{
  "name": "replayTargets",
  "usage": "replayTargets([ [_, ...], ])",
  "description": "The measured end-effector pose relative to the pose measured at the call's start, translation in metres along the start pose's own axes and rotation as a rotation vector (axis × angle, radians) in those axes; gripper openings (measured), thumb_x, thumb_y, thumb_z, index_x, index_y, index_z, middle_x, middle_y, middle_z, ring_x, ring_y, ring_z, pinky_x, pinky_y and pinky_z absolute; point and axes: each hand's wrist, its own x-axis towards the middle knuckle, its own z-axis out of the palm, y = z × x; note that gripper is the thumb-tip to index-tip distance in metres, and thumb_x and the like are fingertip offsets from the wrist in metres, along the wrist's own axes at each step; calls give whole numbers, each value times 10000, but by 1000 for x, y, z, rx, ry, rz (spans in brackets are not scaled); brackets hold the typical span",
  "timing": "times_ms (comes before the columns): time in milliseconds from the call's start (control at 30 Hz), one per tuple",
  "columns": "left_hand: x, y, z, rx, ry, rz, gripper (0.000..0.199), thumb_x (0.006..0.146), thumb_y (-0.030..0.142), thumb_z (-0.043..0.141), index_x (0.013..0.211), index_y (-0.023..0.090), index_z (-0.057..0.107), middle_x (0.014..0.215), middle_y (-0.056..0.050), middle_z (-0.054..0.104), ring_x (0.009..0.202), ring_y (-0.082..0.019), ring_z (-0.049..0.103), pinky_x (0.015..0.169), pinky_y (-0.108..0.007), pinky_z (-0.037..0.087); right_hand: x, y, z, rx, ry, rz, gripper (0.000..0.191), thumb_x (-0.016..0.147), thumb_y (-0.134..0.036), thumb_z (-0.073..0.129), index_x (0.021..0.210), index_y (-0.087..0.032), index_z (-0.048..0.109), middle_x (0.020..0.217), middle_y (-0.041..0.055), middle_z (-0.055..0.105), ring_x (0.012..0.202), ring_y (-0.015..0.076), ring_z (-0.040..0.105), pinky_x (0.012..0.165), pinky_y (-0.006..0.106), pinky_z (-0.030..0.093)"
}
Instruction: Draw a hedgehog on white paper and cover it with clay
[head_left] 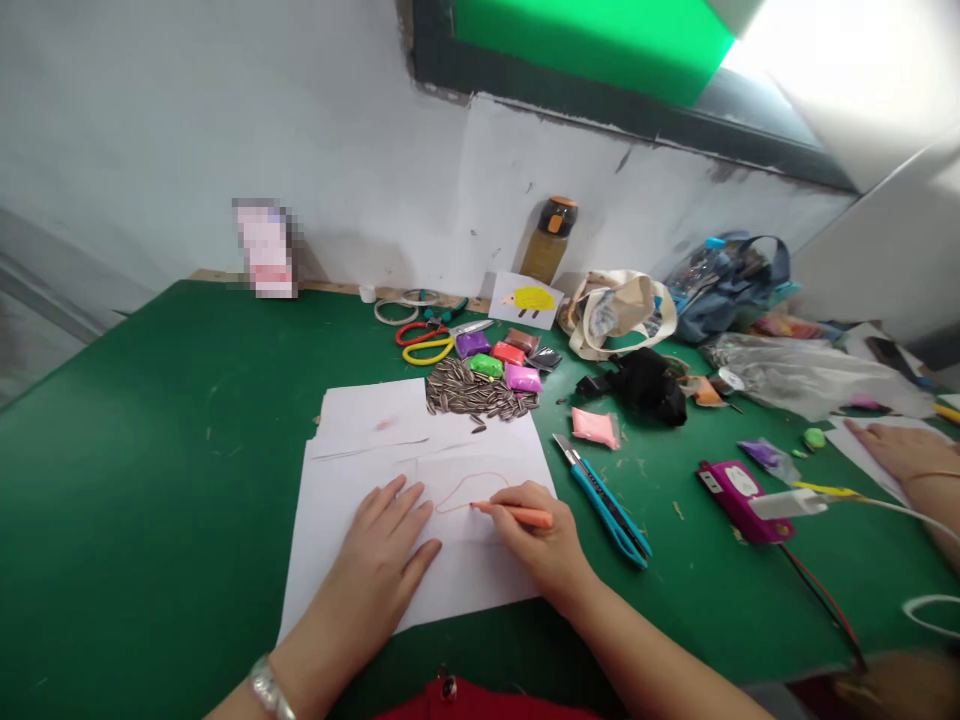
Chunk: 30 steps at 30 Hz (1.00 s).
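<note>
Outline [480, 475] being drawn on paper [480, 575] on green surface [150, 480]; orange pen [534, 516] pinched by right fingers [519, 497]; left fingers [401, 509] holding nothing, spread on paper; steady sheet seemingly needed for further strokes

A brown bottle [545, 252] stands by the wall [337, 130], near a cream bag [634, 300].

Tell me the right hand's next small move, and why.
Probably draw the orange pen rightward to extend the outline: the tip is at its lower line's end, and no closing stroke shows, though the right hand may hide some. The left hand lies flat on the paper.
</note>
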Motion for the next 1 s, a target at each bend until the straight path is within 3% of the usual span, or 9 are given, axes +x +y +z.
replayTargets([
  [300, 1, 2, -1, -5, 7, -19, 316, 901, 324, 517, 1176, 183, 584, 1286, -112, 571, 1269, -317, 434, 1014, -540, 388, -1, 2, -1, 15, 2, -28, 130, 803, -195, 578, 770, -235, 697, 743, 13, 686, 702, 171, 606, 675, 293, 490],
  [500, 1, 5, -4, -10, -53, -41, 317, 904, 315, 523, 1180, 165, 571, 1314, -114, 544, 1287, -316, 403, 1041, -535, 354, -2, 4, -3, 30, -12, 9, 121, 811, -232, 578, 775, -228, 694, 763, 20, 686, 718, 178, 614, 683, 297, 484],
  [1000, 3, 6, -4, -51, -26, -42, 308, 906, 312, 520, 1162, 152, 580, 1295, -126, 556, 1291, -312, 395, 1033, -534, 360, -5, 7, -13, 72, 8, 81, 116, 800, -212, 576, 737, -208, 672, 757, 22, 673, 715, 172, 620, 664, 280, 469],
])
